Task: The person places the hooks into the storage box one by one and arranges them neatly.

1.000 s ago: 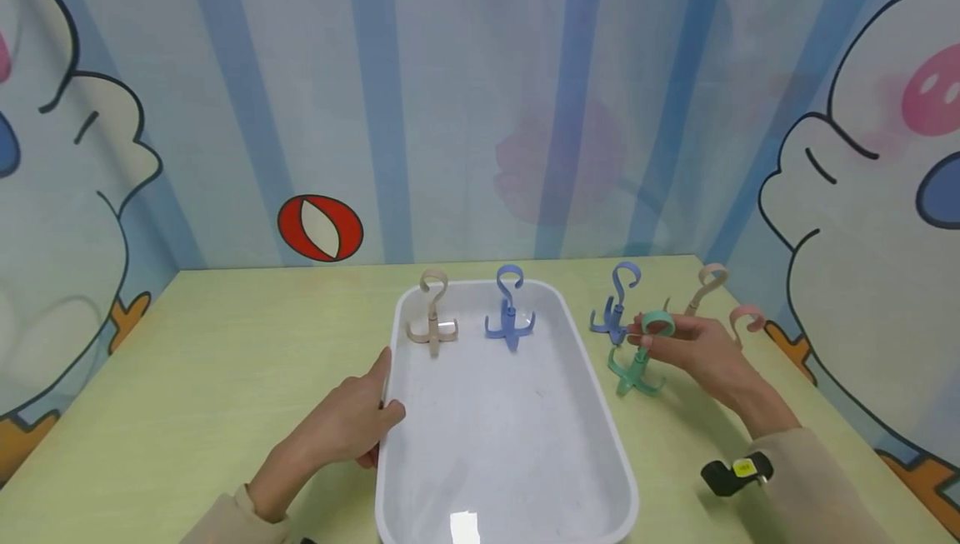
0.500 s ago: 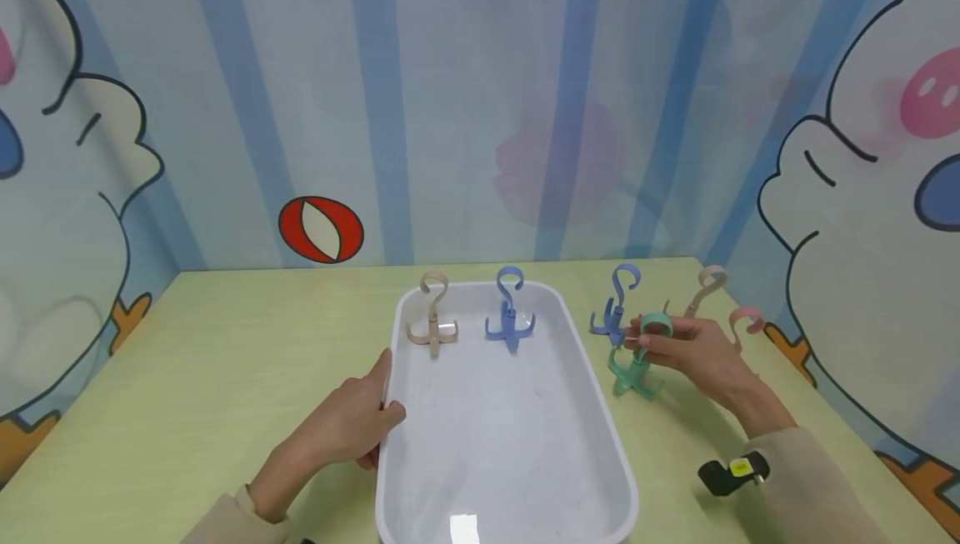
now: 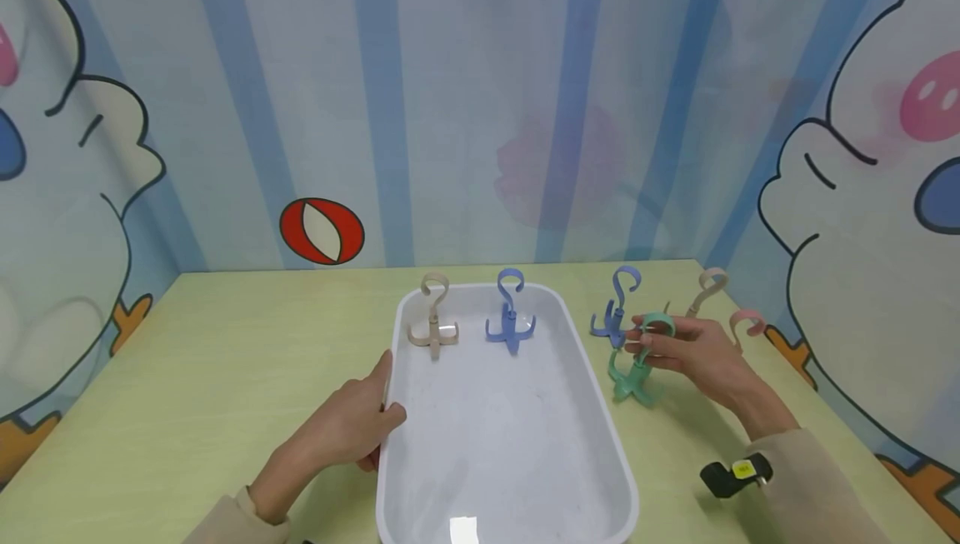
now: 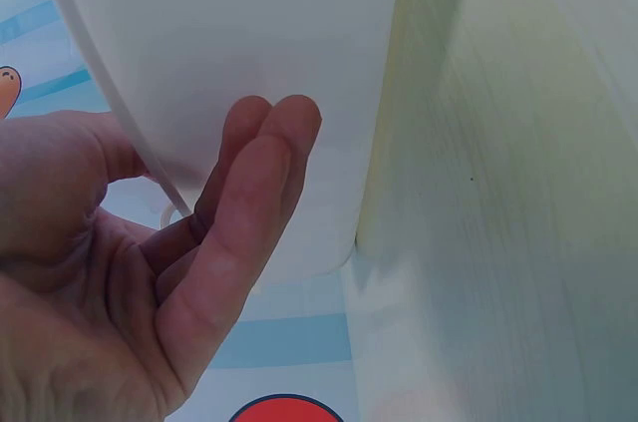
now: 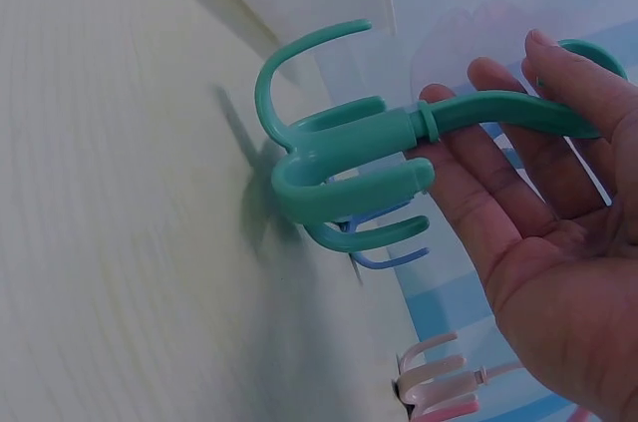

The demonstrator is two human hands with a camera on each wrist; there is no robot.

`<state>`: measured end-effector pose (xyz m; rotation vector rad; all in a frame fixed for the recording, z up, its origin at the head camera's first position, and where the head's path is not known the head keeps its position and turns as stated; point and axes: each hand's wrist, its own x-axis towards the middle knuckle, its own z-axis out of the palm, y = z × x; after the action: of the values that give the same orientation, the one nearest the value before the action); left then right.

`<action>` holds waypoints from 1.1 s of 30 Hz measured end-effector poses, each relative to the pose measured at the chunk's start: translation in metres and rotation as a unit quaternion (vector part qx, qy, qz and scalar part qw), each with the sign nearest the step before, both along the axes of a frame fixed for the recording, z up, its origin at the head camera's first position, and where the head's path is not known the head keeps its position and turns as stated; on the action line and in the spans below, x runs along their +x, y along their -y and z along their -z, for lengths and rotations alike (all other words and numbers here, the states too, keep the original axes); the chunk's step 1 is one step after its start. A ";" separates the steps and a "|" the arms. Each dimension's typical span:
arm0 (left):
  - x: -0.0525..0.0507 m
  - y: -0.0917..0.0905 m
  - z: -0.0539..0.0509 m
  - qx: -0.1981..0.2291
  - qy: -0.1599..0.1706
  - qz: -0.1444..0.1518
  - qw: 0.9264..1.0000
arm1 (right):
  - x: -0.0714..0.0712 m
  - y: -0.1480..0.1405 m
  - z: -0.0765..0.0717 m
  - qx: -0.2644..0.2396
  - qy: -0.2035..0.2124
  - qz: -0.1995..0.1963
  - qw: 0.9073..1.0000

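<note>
The left hand [image 3: 341, 419] is pinching the tray [image 3: 510, 444], likely steadying it, while the right hand [image 3: 701, 352] is gripping the green hook [image 3: 633, 381] by its stem beside the tray, leaving its prongs free, and a beige hook [image 3: 434, 331] and blue hook [image 3: 511, 327] are standing inside the far end.

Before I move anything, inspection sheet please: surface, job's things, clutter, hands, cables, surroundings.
Surface: pale yellow-green table, white tray on it.
Job's things, in tray: beige hook and blue hook, near far end.
Job's things, right of tray: second blue hook; second beige hook and pink hook, both partly hidden.
Clutter: nothing seen.
Right hand: holds green hook beside tray.
Left hand: grips tray's left side, thumb over rim.
Cables: nothing seen.
Surroundings: blue-striped backdrop with cartoon figures.
</note>
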<state>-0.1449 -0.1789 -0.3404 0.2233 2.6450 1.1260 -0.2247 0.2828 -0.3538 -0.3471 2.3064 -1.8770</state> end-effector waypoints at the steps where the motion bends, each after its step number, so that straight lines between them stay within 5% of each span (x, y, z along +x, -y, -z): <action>1: 0.000 0.000 0.000 0.000 0.000 0.000 1.000 | 0.000 0.000 -0.001 0.004 -0.001 0.001 1.000; 33: 0.000 -0.001 -0.001 -0.008 -0.001 0.000 1.000 | 0.002 0.007 -0.028 0.046 -0.035 -0.019 0.998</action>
<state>-0.1444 -0.1782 -0.3398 0.2216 2.6540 1.1058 -0.2229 0.2759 -0.3253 -0.4480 2.4026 -1.7621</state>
